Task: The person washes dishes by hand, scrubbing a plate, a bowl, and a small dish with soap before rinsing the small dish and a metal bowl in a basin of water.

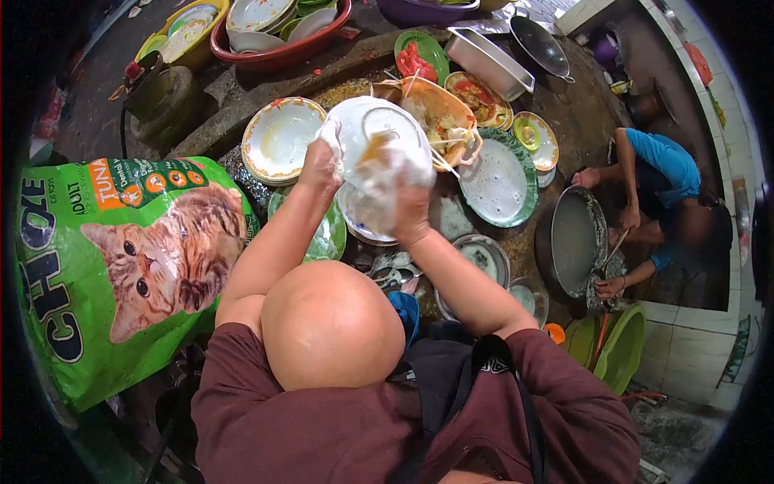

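Note:
My left hand (321, 165) grips the left rim of a white plate (372, 129), which I hold tilted above the dishes. Pressed against the face of that plate is a soapy white sponge (385, 173), with my right hand (409, 208) shut on it. Foam covers both hands. Directly below them lies a stack of white plates (355, 222) and a green plate (330, 234). Several spoons (391, 270) lie near my right forearm.
Dirty plates and bowls cover the dark floor: an orange-rimmed plate stack (282, 139), a green foamy plate (500, 181), a red basin of dishes (278, 28). A green cat-food bag (121, 258) lies left. Another person in a blue shirt (661, 161) scrubs a large pan (572, 242) at right.

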`<state>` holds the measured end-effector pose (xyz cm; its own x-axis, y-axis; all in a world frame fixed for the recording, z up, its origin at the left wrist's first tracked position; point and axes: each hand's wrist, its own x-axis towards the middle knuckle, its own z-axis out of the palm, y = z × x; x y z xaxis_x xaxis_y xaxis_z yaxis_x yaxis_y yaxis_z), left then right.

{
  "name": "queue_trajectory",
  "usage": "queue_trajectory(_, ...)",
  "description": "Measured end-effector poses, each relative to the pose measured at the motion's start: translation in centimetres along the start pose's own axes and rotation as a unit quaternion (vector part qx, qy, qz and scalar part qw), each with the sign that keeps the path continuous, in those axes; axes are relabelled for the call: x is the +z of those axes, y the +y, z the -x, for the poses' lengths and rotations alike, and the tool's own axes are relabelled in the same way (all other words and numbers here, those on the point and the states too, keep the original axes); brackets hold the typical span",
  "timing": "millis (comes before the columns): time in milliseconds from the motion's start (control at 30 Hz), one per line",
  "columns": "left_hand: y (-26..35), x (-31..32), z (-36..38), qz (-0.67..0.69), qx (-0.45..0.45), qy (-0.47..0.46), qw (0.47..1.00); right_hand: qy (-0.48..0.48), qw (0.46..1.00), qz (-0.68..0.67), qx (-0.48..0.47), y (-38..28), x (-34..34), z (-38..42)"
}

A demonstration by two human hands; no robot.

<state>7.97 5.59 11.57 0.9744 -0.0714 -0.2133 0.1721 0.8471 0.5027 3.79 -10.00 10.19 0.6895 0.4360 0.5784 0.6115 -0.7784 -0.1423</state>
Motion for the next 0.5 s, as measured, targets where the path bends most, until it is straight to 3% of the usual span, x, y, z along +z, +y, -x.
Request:
queue_trajectory(33, 0.2, 1.0, 1.0, -0.063, -0.013, 0.039, 0.997, -0.005, 0.998, -0.063, 0.021, -1.7, 1.0, 0.0)
queue_trajectory(100, -0.3, 1.3, 1.3, -0.127, -0.026, 0.079, 0.988, -0.013, 1.000, 0.017, -0.023, -1.8, 0.4, -3.1)
queue_trajectory(167, -1.1, 0.5, 0.5, -0.102, 0.012, -0.066, 0.993, -0.192, 0.966, -0.086, 0.150, -0.5, -2.1, -7.4)
queue_trajectory(233, -1.1, 0.5, 0.8, -0.124, 0.037, -0.113, 0.985, -0.027, 0.974, -0.170, 0.146, 4.8, 1.7, -7.9)
queue_trajectory(267, -0.8, 0.9, 1.1, -0.102, 0.016, -0.078, 0.992, -0.031, 0.844, -0.437, 0.308, 7.7, 3.3, -7.5)
queue_trajectory(300, -0.4, 1.4, 1.5, -0.079, -0.004, -0.042, 0.996, -0.031, 0.618, -0.655, 0.433, 9.4, 4.2, -7.2)
queue_trajectory(333, 0.0, 2.5, 2.4, -0.095, 0.031, -0.023, 0.995, -0.031, 0.620, -0.654, 0.432, 8.9, 3.8, -6.4)
queue_trajectory(400, 0.1, 3.7, 2.4, -0.070, 0.021, 0.002, 0.997, 0.107, 0.836, -0.448, 0.297, 6.6, 2.6, -2.8)
queue_trajectory(433, 0.0, 3.7, 2.4, -0.048, 0.010, 0.029, 0.998, 0.232, 0.495, -0.753, 0.366, 5.0, 3.0, -1.9)
queue_trajectory(500, -2.0, 0.9, 0.5, -0.114, 0.003, 0.022, 0.993, 0.184, 0.538, -0.714, 0.408, 0.8, 2.2, -0.4)
